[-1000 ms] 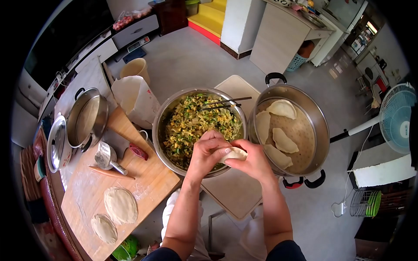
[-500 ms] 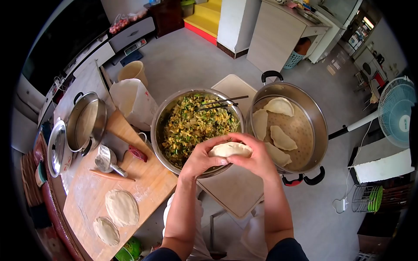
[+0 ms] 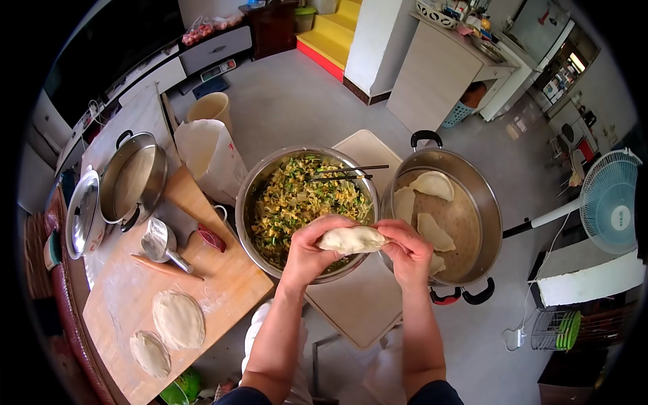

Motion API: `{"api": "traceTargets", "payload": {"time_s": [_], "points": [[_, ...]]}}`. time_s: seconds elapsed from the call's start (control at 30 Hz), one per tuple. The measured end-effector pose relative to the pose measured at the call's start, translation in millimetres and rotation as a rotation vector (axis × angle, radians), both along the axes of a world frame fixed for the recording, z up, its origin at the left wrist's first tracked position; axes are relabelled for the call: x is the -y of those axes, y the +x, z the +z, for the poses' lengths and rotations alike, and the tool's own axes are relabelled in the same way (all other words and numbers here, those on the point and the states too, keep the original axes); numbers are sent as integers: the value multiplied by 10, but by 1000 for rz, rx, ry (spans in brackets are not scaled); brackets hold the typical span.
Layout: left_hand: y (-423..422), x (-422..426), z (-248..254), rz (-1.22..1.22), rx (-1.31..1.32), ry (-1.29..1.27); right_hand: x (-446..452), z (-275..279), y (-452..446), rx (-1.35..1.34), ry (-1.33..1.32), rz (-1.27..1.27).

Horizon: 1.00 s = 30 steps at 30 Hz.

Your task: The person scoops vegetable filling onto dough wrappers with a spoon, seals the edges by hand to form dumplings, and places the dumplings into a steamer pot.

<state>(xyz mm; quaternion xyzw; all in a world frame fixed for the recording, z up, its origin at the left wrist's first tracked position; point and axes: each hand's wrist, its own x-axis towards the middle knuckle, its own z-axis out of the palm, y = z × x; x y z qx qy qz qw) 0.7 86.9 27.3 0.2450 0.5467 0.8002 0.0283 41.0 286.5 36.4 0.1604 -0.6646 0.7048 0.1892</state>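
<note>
A folded, filled dough dumpling [image 3: 352, 239] is held between my two hands, over the near right rim of a steel bowl. My left hand [image 3: 309, 248] wraps round its left end. The fingers of my right hand [image 3: 407, 248] pinch its right end. Chopped greens and yellow bits of filling [image 3: 300, 196] fill the steel bowl [image 3: 244, 233], and a pair of chopsticks [image 3: 347, 172] rests across its far right side. To the right, a two-handled steel pot [image 3: 491, 202] holds several folded dumplings [image 3: 435, 231] on its inner base.
On the left, a wooden board [image 3: 233, 290] carries flat dough rounds [image 3: 178, 319], a rolling pin [image 3: 165, 266] and a metal scoop [image 3: 159, 241]. Another steel pan [image 3: 162, 169] and a lid [image 3: 82, 214] stand beyond. A fan [image 3: 611, 202] is at the far right.
My right hand has shifted from cupping the dumpling to pinching its right end. The dumpling has turned to show its broad side. The camera view has tilted slightly.
</note>
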Motion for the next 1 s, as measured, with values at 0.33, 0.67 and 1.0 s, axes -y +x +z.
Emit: {"api": "traceTargets", "payload": {"time_s": [0.33, 0.67, 1.0], "points": [[22, -35, -147, -135, 275, 70, 141, 116, 17, -142, 226, -306], [5, -51, -196, -158, 326, 49, 207, 201, -34, -56, 185, -220], [-12, -52, -206, -187, 342, -7, 185, 215, -24, -47, 330, -244]]}}
